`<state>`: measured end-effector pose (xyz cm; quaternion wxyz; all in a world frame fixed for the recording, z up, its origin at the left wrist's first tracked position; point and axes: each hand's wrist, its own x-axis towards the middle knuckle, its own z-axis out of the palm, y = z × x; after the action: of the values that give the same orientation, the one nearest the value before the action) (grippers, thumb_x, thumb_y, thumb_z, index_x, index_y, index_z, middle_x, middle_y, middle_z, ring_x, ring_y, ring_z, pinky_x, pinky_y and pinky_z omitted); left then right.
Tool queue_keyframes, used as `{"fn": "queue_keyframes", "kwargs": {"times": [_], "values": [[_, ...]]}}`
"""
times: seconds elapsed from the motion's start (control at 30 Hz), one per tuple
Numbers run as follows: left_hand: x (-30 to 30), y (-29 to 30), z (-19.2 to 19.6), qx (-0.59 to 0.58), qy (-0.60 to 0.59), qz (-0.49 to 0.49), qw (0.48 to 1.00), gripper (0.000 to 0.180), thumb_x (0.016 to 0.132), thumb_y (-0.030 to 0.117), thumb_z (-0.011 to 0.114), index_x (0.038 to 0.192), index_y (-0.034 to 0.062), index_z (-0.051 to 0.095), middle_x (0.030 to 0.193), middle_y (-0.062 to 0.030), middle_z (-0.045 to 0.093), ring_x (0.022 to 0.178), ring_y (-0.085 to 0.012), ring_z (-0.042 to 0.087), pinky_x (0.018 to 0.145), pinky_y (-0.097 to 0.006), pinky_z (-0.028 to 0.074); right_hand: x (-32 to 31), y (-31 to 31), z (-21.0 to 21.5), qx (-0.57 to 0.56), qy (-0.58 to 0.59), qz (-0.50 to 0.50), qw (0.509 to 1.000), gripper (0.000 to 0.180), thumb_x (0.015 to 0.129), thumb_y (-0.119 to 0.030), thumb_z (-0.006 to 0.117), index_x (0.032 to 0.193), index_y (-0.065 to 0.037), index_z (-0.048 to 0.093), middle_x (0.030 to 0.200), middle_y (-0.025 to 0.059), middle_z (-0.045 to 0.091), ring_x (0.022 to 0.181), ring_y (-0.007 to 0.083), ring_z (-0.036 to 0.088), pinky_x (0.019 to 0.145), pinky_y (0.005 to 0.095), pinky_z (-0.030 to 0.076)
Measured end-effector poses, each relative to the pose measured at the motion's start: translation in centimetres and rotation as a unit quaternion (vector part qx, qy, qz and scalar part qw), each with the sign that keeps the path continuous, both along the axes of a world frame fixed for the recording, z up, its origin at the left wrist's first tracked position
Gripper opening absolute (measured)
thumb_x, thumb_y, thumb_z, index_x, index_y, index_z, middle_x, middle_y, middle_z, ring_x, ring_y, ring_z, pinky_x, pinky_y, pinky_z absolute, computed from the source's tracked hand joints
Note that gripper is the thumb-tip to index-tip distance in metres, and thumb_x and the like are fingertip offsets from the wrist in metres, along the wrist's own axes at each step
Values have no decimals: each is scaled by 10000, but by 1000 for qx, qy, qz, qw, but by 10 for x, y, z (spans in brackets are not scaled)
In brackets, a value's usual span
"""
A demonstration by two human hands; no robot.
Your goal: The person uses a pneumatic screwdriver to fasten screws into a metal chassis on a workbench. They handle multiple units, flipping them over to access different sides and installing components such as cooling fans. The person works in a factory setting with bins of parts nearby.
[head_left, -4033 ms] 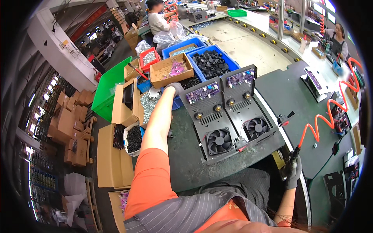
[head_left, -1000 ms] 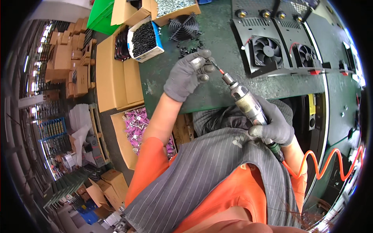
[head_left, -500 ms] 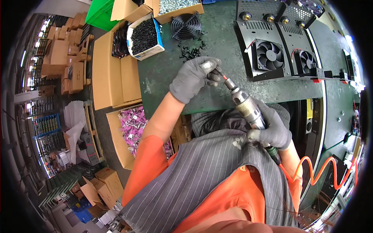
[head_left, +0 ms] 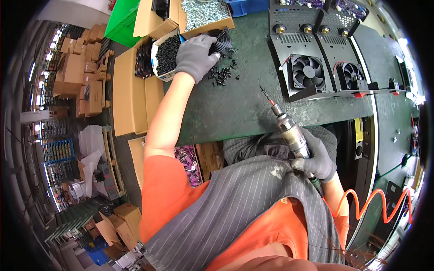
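My left hand, in a grey glove, reaches to the back of the green bench. Its thumb and fingers are around the left edge of a round black wire fan guard, partly hidden by the glove. Beside that wrist stands a small box of black screws. Loose black screws are scattered just in front of the guard. My right hand, also gloved, grips a metal power screwdriver near my lap. Its bit points up and away over the bench, with a thin dark piece at the tip.
Black perforated metal panels with two fans lie at the back right. Behind stand a carton of silvery screws, a blue bin and a green crate. An orange coiled hose trails right. Purple parts sit below the bench edge.
My left hand has left the screwdriver's tip and moved back and left to the fan guard. The right hand still holds the screwdriver in nearly the same place.
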<state>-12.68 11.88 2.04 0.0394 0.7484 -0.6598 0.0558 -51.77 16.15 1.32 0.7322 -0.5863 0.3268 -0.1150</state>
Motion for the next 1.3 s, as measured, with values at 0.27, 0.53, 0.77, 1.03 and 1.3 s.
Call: {"fn": "queue_keyframes", "kwargs": {"times": [0.27, 0.53, 0.77, 1.03, 1.3], "values": [[17, -11, 2, -252, 57, -74, 963, 286, 907, 307, 533, 1079, 107, 644, 972, -97, 663, 868, -244, 641, 748, -380, 502, -19, 2, 7, -45, 14, 4, 999, 851, 568, -257, 780, 1316, -13, 457, 967, 44, 575, 826, 136, 535, 779, 285, 442], [-105, 97, 28, 68, 750, 5, 658, 517, 930, 227, 506, 1342, -54, 368, 1149, -169, 599, 920, -272, 672, 482, -225, 539, -61, 23, 25, -29, -4, -52, 998, 980, 516, -375, 797, 1323, 37, 424, 1048, 78, 594, 894, 154, 576, 819, 283, 445], [-184, 104, -7, 15, 791, -53, 610, 410, 952, 139, 444, 1305, -68, 422, 1188, -144, 563, 998, -181, 610, 631, -265, 591, -103, 48, 28, 20, 51, -115, 992, 1034, 538, -428, 812, 1339, 68, 385, 1130, 118, 582, 1029, 190, 555, 928, 319, 412], [-217, 83, 11, 59, 680, -120, 721, 389, 953, 120, 447, 1294, -67, 449, 1171, -138, 570, 975, -181, 615, 718, -277, 572, -123, 54, 10, 4, -5, -160, 987, 991, 579, -356, 816, 1364, 50, 368, 1204, 123, 535, 1101, 202, 519, 971, 326, 383], [-215, 61, 21, 40, 474, -267, 838, 367, 913, 120, 506, 1268, 29, 518, 977, -188, 620, 809, -304, 640, 731, -344, 508, -127, 37, 14, 62, -37, -180, 981, 960, 562, -299, 805, 1349, 56, 388, 1176, 98, 541, 1055, 174, 518, 942, 306, 392]]}}
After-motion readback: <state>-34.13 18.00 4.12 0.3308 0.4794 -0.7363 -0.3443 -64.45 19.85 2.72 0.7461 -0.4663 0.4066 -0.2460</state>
